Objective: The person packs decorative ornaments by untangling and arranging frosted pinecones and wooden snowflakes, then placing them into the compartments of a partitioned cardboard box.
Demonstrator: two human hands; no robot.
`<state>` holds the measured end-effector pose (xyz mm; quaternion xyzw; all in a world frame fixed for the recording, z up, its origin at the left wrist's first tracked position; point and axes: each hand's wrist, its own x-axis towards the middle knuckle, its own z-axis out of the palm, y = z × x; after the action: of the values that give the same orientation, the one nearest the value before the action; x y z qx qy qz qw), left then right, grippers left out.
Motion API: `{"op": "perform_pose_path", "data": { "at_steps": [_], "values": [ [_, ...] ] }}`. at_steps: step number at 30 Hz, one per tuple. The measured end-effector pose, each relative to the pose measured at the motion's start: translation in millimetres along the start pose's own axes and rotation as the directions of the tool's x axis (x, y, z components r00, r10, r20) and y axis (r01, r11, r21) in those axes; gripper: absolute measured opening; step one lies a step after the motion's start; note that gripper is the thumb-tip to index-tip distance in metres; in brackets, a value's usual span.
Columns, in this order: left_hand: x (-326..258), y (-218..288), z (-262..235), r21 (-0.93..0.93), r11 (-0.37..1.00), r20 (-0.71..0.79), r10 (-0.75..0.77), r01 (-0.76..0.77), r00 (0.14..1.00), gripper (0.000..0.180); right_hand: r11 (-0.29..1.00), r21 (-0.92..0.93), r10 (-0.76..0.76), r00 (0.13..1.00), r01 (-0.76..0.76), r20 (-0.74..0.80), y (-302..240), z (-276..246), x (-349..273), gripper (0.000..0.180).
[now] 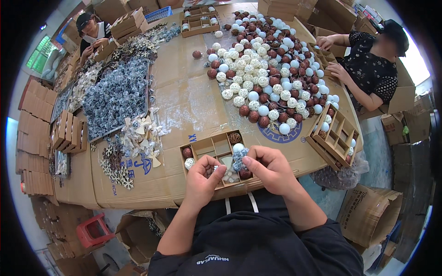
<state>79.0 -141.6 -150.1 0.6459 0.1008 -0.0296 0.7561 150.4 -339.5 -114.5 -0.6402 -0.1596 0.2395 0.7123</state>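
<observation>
In front of me on the cardboard-covered table lies a shallow divided box (212, 146). Its cells hold a dark red ball (187, 152), a white woven ball (189, 163), a brown woven ball (235, 138), a smooth white ball (238, 147) and pale flat pieces (229, 162). My right hand (271, 171) pinches a frosted grey-blue pinecone (240, 158) over the box's right side, where another dark red ball (245, 174) shows below. Above the near left part, my left hand (205, 178) is closed, with a small whitish bit at its fingertips too small to name.
Left stands a tray (148, 87) of frosted pinecones; wooden snowflakes (117, 168) and pale cutouts (142, 138) lie near it. Many balls (271, 69) cover the table's far right. More divided boxes (336, 133) are stacked right. Two other people work at the table. A red stool (94, 230) stands below left.
</observation>
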Motion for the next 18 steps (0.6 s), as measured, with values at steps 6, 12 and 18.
{"op": "perform_pose_path", "data": {
  "at_steps": [6, 12, 18],
  "values": [
    [1.7, -7.9, 11.1, 0.246, 0.958, -0.110, 0.179, -0.148, 0.978, 0.028, 0.982, -0.188, -0.018, 0.999, 0.027, 0.050, 5.8, -4.9, -0.9, 0.025],
    [7.3, 25.8, 10.7, 0.431, 0.803, 0.227, 0.345, -0.412, 0.911, 0.031, 0.953, -0.299, 0.017, 0.983, 0.039, 0.184, -10.2, -4.1, -2.9, 0.023],
    [8.6, 23.6, 9.7, 0.484, 0.755, 0.322, 0.316, -0.442, 0.892, 0.014, 0.980, -0.198, 0.055, 0.970, -0.008, 0.236, -21.1, -5.6, -3.3, 0.023]
  ]
}}
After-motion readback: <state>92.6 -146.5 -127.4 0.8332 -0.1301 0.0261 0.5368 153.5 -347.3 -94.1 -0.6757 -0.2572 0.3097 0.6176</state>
